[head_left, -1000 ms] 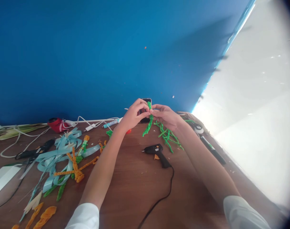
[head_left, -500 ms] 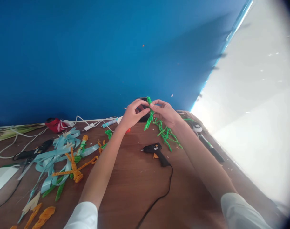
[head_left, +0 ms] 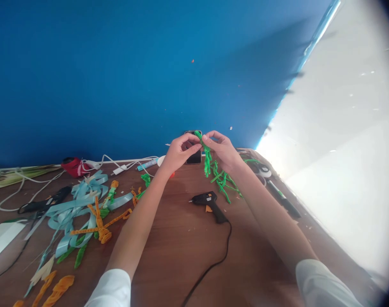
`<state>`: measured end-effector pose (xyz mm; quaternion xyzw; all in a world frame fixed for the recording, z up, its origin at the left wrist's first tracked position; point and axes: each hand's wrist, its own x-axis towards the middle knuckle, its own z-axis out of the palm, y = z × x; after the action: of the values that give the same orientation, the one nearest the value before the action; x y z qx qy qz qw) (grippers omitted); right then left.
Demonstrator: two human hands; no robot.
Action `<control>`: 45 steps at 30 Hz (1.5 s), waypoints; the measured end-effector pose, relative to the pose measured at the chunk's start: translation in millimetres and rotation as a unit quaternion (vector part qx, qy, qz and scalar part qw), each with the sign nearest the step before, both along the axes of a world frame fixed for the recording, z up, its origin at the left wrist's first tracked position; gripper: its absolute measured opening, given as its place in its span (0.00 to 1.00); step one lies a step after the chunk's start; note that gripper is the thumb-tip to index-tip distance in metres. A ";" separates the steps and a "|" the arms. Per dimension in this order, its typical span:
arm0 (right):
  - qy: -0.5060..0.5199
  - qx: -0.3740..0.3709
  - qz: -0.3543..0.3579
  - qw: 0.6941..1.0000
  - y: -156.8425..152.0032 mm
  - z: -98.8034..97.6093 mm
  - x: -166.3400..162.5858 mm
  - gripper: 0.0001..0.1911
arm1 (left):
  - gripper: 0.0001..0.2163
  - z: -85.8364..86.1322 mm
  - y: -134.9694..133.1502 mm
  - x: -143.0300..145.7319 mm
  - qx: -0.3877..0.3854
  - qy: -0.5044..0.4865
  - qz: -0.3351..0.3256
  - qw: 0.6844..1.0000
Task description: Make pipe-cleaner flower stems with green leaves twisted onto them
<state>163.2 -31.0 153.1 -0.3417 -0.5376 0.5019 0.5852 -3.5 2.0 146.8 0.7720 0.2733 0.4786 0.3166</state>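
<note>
A twisted bundle of bright green pipe cleaners (head_left: 207, 155) hangs between my hands above the back of the table. My left hand (head_left: 180, 151) pinches it near its upper part from the left, thumb and index finger closing on it. From the right, my right hand (head_left: 222, 148) grips the same bundle with thumb and fingers. Its lower ends dangle loose below the fingers. Several more green pipe cleaners (head_left: 225, 183) lie on the table beneath my right hand. Behind the hands a dark phone (head_left: 194, 157) leans upright, partly covered by them.
A black glue gun (head_left: 210, 204) lies mid-table, its cord running to the front edge. Light blue ribbon (head_left: 82, 200) and orange pipe cleaners (head_left: 102, 232) are heaped at left. Along the blue wall are white cables (head_left: 120, 169) and a red item (head_left: 74, 167). A dark marker-like tool (head_left: 283, 198) lies right.
The green bundle has turned, its lower ends swinging to the right and its top leaning left. Both hands stay almost in place, and more of the phone shows.
</note>
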 end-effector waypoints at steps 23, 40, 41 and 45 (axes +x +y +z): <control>-0.095 0.088 0.016 0.991 -4.4 6.8 5.0 0.21 | 0.16 -6.1 -0.8 10.0 -0.011 -0.114 0.072 0.991; -0.143 0.192 -0.081 0.968 -6.6 -5.4 -10.4 0.13 | 0.14 -7.2 -5.7 12.3 -0.009 -0.135 0.049 0.990; -0.138 0.198 -0.079 0.967 -4.9 -6.6 -10.8 0.13 | 0.14 -7.1 -5.7 12.5 -0.010 -0.142 0.048 0.989; -0.116 0.229 -0.070 0.964 1.1 -11.2 -12.0 0.12 | 0.13 -5.6 -6.8 12.7 -0.004 -0.159 0.048 0.986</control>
<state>151.2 -29.9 142.0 -0.2912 -0.6769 0.2806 0.6151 9.3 -4.8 141.2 0.6708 0.2583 0.6087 0.3360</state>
